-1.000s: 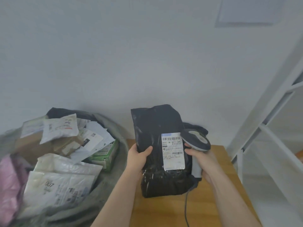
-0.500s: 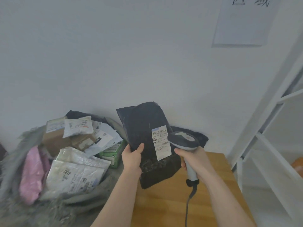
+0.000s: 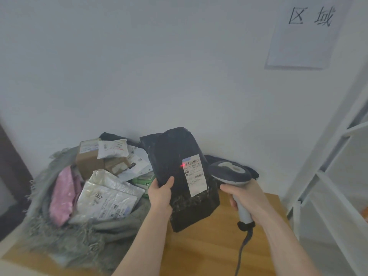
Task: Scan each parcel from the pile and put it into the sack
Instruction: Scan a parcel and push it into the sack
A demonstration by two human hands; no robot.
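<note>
Black poly-bagged parcel [image 3: 175, 172], probably soft and light, is pinched at its left edge by left hand [image 3: 160, 193]; scanner [image 3: 232, 174] is gripped in right hand [image 3: 246, 196].

red scanner dot now on parcel [image 3: 175, 168] beside label [image 3: 195, 175]

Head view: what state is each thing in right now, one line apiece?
black parcel: upright, tilted, held above the table.
label: faces the camera, red scanner dot at its left edge.
scanner: aimed at the label.
left hand: grips the parcel.
right hand: grips the scanner handle.
sack: open, full of parcels.
</note>
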